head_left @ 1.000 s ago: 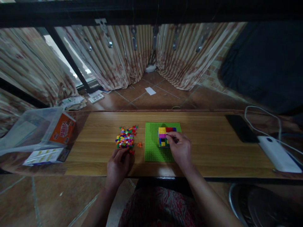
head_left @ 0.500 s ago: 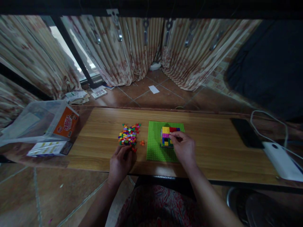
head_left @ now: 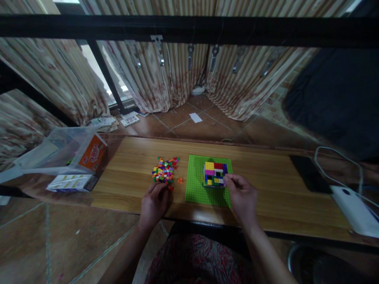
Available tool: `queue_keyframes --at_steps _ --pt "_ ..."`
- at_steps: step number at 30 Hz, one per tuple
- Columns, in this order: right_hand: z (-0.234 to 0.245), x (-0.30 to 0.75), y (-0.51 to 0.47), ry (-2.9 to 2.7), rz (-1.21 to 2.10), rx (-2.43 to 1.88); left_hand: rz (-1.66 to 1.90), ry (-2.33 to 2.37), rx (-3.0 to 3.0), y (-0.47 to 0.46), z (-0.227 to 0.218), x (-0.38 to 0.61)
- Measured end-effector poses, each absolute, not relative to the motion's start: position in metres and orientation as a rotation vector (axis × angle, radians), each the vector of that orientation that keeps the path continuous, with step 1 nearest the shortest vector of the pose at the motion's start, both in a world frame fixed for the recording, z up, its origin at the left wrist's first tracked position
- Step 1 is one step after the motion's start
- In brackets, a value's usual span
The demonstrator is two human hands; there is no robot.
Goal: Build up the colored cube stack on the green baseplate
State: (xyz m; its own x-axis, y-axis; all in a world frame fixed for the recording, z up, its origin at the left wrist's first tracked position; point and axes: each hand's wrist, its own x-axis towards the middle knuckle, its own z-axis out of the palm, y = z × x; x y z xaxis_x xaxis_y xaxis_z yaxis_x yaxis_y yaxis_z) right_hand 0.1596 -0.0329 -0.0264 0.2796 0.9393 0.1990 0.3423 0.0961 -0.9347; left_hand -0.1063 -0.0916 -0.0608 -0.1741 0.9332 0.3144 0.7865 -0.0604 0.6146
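A boxy build of multicoloured toy bricks point(head_left: 210, 172) stands on a green studded baseplate point(head_left: 194, 191). My right hand point(head_left: 244, 197) is at the build's right side, thumb and forefinger pinched together by its edge. Whether a small brick sits between those fingertips is too small to tell. My left hand point(head_left: 153, 205) rests at the near edge of a pile of loose small bricks point(head_left: 162, 171), its fingers curled together; what they hold, if anything, is hidden. Some orange bricks point(head_left: 180, 180) lie between the pile and the baseplate, and red bricks point(head_left: 170, 188) lie beside my left fingertips.
On the left are a clear plastic bin point(head_left: 59, 157) with an orange label and a small carton point(head_left: 72, 182). A dark phone point(head_left: 309, 173) and a white power bank point(head_left: 355, 209) with a cable lie at the right end of the wooden table point(head_left: 272, 177).
My right hand has drawn back to the right from the top of the build, uncovering more of its bricks. My left hand stays by the pile. The camera view has tilted up slightly.
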Motion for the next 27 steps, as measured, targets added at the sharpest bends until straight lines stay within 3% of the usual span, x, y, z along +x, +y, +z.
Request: queue_keyframes --at_steps 12,20,27 --pt "-0.008 0.125 -0.069 -1.623 0.813 -1.303 1.075 1.913 1.894 -0.095 -0.063 -0.105" --pt "-0.037 0.033 -0.017 -2.025 0.742 -1.179 1.149 1.830 1.884 -0.098 -0.061 -0.106" --pt "-0.055 0.024 -0.004 -2.217 0.633 -1.283 1.163 1.962 1.864 -0.096 -0.069 -0.101"
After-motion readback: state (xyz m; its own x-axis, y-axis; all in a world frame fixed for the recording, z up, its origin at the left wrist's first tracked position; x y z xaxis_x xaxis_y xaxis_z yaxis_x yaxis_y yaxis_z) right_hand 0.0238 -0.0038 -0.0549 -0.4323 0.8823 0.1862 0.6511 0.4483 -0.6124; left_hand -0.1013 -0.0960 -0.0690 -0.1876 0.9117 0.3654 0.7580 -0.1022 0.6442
